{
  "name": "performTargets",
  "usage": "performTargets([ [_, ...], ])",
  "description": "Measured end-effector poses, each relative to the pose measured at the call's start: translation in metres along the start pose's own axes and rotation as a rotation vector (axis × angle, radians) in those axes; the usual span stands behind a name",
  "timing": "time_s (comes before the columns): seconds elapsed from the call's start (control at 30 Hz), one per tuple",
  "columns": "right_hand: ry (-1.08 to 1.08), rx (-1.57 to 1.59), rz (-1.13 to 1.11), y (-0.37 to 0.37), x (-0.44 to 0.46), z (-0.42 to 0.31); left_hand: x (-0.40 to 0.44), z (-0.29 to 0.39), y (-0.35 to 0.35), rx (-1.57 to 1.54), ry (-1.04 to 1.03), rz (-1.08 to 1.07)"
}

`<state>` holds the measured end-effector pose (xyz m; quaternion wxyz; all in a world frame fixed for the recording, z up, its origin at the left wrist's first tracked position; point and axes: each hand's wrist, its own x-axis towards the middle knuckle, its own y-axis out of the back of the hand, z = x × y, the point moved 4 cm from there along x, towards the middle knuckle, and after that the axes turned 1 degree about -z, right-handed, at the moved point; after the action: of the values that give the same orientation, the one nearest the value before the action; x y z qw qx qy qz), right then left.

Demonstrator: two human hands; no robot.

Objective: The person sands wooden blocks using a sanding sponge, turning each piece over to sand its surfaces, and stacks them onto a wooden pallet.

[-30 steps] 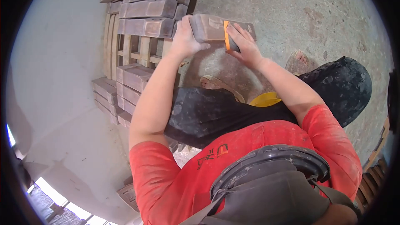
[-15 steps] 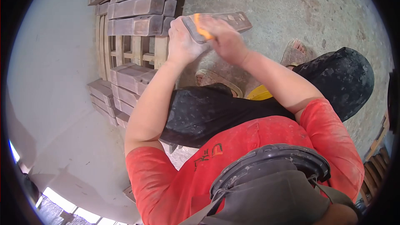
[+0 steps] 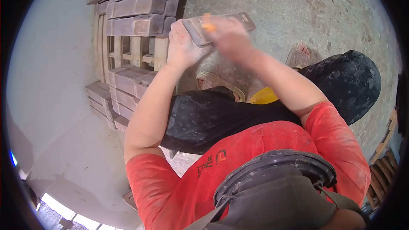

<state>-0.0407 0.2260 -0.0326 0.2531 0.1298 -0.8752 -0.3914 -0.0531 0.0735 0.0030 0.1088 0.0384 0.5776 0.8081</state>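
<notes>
A long brown-grey block [image 3: 197, 33] is held up above the floor, its far end pointing right. My left hand [image 3: 184, 46] is closed round its near left end, thumb underneath. Over the block's upper face lies my right hand [image 3: 232, 34], smeared by motion, with an orange-edged pad [image 3: 208, 25] under its fingers. The pad's dark part is hidden by the hand, and most of the block's middle is covered too.
Similar blocks [image 3: 136, 6] are stacked on a wooden pallet [image 3: 135, 51] at the left, with a lower stack [image 3: 128, 77] nearer. A yellow object [image 3: 264, 96] lies between my sandalled feet. Curved brown pieces [image 3: 382, 179] stand at the lower right.
The right hand and pad moved left along the block from its far part towards the near end, then slightly right again. The block and left hand have shifted a little left in view.
</notes>
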Motion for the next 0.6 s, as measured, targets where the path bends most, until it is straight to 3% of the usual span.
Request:
performTargets([
  [0.03, -0.087, 0.276, 0.073, 0.017, 0.006, -0.026, 0.0, -0.002, -0.003, 0.014, -0.069, -0.003],
  [0.07, -0.092, 0.282, 0.045, 0.01, -0.001, -0.022, -0.002, 0.0, -0.005, 0.029, -0.129, 0.0],
  [0.1, -0.056, 0.267, 0.107, 0.003, -0.008, -0.013, 0.001, 0.002, -0.002, -0.018, -0.019, -0.091],
  [0.2, -0.087, 0.259, 0.214, -0.018, -0.018, 0.039, -0.005, -0.001, 0.004, -0.039, -0.026, -0.02],
  [0.27, -0.435, 0.104, 0.018, -0.031, -0.025, 0.071, -0.003, 0.004, 0.007, -0.023, -0.032, -0.019],
  [0.3, -0.059, -0.299, 0.08, -0.038, -0.026, 0.059, 0.001, 0.007, 0.009, -0.033, -0.011, -0.025],
  [0.33, -0.06, -0.303, 0.072, -0.028, -0.019, 0.039, 0.001, 0.009, 0.007, -0.05, 0.021, -0.036],
  [0.4, -0.123, 0.163, 0.286, 0.008, -0.002, -0.02, 0.005, 0.007, -0.001, -0.023, 0.072, -0.037],
  [0.53, -0.069, 0.122, 0.249, 0.001, 0.011, 0.005, 0.0, 0.026, 0.008, -0.024, 0.098, -0.056],
  [0.6, 0.114, -0.144, 0.178, -0.001, 0.006, -0.001, 0.005, 0.02, 0.006, 0.021, 0.081, -0.071],
])
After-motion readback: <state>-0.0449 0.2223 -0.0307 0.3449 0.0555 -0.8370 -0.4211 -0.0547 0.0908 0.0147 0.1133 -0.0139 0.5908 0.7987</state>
